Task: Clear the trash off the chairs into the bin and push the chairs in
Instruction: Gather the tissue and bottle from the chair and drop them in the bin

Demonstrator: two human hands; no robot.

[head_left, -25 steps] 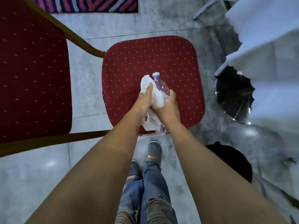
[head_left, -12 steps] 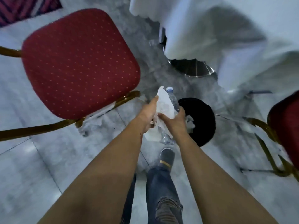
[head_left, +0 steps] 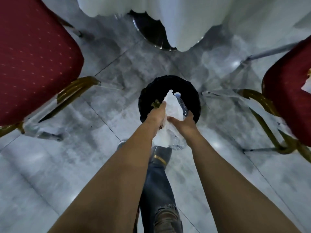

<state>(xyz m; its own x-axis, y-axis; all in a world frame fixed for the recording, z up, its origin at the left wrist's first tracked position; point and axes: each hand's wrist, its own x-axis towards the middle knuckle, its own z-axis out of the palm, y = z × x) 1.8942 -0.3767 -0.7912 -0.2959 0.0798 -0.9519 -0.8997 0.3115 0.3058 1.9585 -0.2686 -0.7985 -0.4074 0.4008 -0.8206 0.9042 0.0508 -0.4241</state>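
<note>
Both hands hold one bundle of trash over the round black bin (head_left: 193,96) on the floor. My left hand (head_left: 157,116) grips crumpled white paper (head_left: 173,106) from the left. My right hand (head_left: 184,122) clasps a clear plastic bottle (head_left: 182,106) with a pale cap, pressed against the paper. The bottle's lower end hangs below my wrists. A red dotted chair seat (head_left: 33,56) with a gold frame stands at left. A second red chair (head_left: 292,91) stands at right, with a scrap of white paper (head_left: 307,85) on its seat at the frame edge.
A white tablecloth (head_left: 185,19) hangs down at the top, partly covering a shiny round metal table base (head_left: 151,36). The floor is grey marbled tile. My legs in torn jeans and grey shoes (head_left: 159,157) stand below the hands.
I have turned from the left chair toward the bin. Both hands carried the paper and bottle off the seat and now hold them directly over the bin's opening.
</note>
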